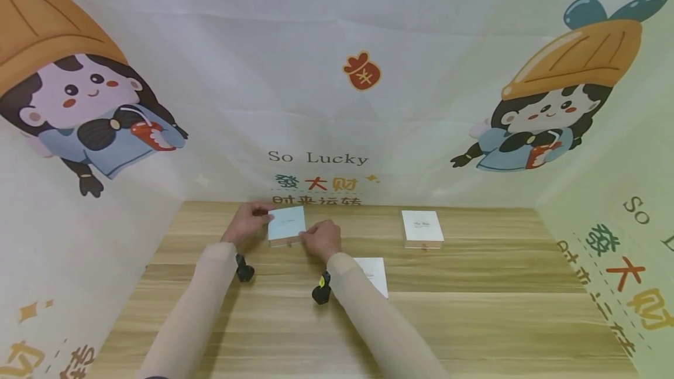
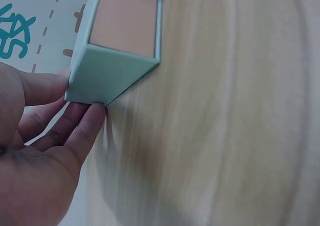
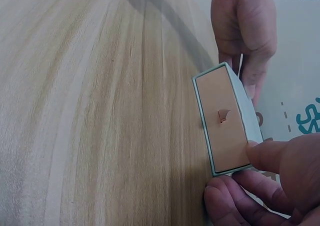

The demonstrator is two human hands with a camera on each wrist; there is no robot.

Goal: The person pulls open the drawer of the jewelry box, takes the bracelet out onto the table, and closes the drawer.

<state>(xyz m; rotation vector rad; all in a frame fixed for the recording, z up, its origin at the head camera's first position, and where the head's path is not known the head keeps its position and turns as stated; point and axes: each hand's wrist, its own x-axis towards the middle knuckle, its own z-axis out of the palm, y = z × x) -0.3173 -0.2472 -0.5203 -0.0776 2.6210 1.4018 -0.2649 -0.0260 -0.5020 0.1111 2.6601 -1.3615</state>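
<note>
A light blue drawer box sits near the back of the table, between both hands. My left hand pinches its left side, thumb on the top edge and fingertips low at the end, as the left wrist view shows. On the opposite side my right hand grips the near right corner, thumb on top and fingers beneath the edge. The pink drawer front faces toward me, with a small ribbon tab at its middle. The drawer is flush in its sleeve.
A white box of similar shape stands at the back right. Another white box lies nearer, partly hidden behind my right forearm. The wooden table ends at a printed cloth backdrop behind and at both sides.
</note>
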